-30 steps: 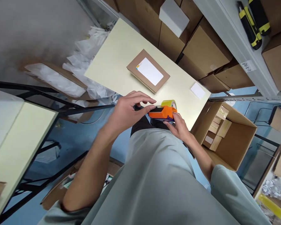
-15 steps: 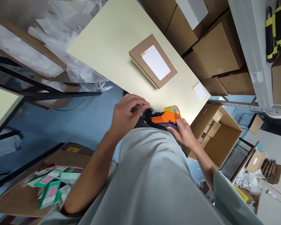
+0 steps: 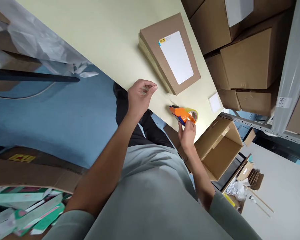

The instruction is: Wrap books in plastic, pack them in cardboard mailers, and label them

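Observation:
My right hand (image 3: 188,136) grips an orange and blue tape dispenser (image 3: 181,113) near the table's front edge. A yellow tape roll (image 3: 193,114) shows just behind it; whether the roll sits in the dispenser I cannot tell. My left hand (image 3: 140,97) is raised over the table edge, thumb and fingertips pinched together. What lies between those fingertips, if anything, is too small to make out. To the right of that hand, a flat brown cardboard box (image 3: 150,31) with a white label (image 3: 176,57) rests on the cream table (image 3: 102,36).
A small white card stack (image 3: 214,102) lies at the table's right corner. Below it stands an open carton (image 3: 222,153). Shelved cardboard boxes (image 3: 247,61) line the right side. At lower left is a carton of green and white packets (image 3: 27,210).
My right hand has lifted the tape dispenser away from my body, over the table edge, and turned it. My left hand has risen slightly, and the view has moved nearer the box.

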Demonstrator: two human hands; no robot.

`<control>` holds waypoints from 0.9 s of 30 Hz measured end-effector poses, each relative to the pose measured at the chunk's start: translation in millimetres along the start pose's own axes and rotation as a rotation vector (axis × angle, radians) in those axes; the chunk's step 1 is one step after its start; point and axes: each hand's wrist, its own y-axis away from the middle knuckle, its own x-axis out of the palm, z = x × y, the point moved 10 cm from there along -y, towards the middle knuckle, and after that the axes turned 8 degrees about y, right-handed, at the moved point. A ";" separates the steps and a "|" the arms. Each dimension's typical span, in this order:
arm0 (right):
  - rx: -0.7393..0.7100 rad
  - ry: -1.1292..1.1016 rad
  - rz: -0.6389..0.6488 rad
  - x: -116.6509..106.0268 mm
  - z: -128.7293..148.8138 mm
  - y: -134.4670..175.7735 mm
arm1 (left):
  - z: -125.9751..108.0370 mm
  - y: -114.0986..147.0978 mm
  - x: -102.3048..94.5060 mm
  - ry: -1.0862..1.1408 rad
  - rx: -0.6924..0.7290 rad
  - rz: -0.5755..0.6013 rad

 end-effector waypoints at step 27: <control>0.033 -0.078 -0.087 25.9 28.9 -0.1 | -16.3 39.6 94.3 -0.051 0.041 -0.349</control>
